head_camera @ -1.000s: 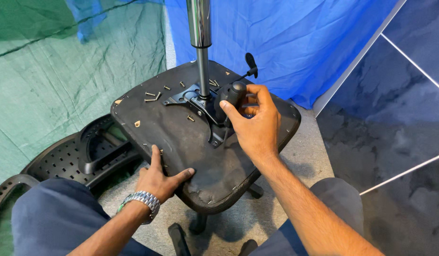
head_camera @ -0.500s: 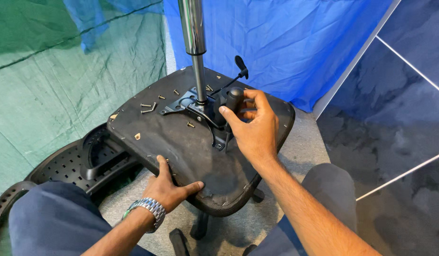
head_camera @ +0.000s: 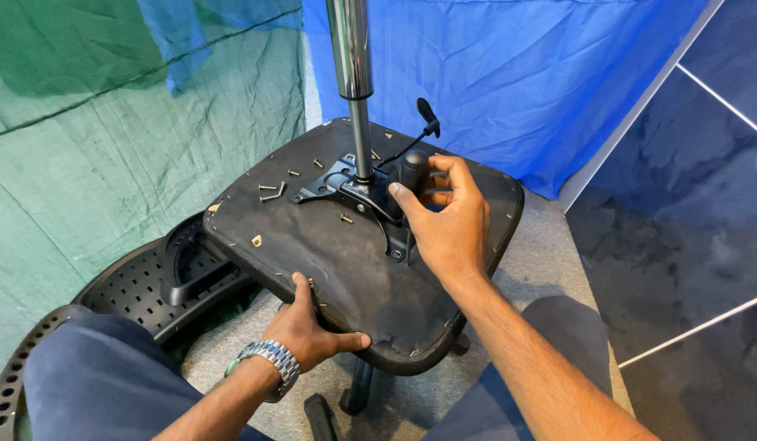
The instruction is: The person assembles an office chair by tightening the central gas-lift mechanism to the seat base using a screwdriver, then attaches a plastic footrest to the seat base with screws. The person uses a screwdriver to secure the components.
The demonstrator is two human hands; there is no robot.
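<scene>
An upturned black chair seat (head_camera: 329, 261) lies in front of me, its underside facing up. A black metal mechanism plate (head_camera: 346, 189) is on it, with a chrome gas cylinder (head_camera: 352, 57) standing upright from it. My right hand (head_camera: 448, 220) is closed around a black round knob (head_camera: 414, 169) at the plate's right side. A thin black lever (head_camera: 423, 122) sticks out behind the knob. My left hand (head_camera: 309, 331), with a metal watch on the wrist, grips the seat's near edge. Several loose screws (head_camera: 272, 192) lie on the seat left of the plate.
A black perforated chair backrest (head_camera: 141, 286) with an armrest lies on the floor to the left. A green tarp (head_camera: 109, 139) hangs on the left and a blue tarp (head_camera: 517, 73) behind. Part of the black chair base (head_camera: 358, 392) shows under the seat. My knees are at the bottom.
The view has drifted slightly. My left hand slid along the seat's near edge to the right. My right hand stays on the knob.
</scene>
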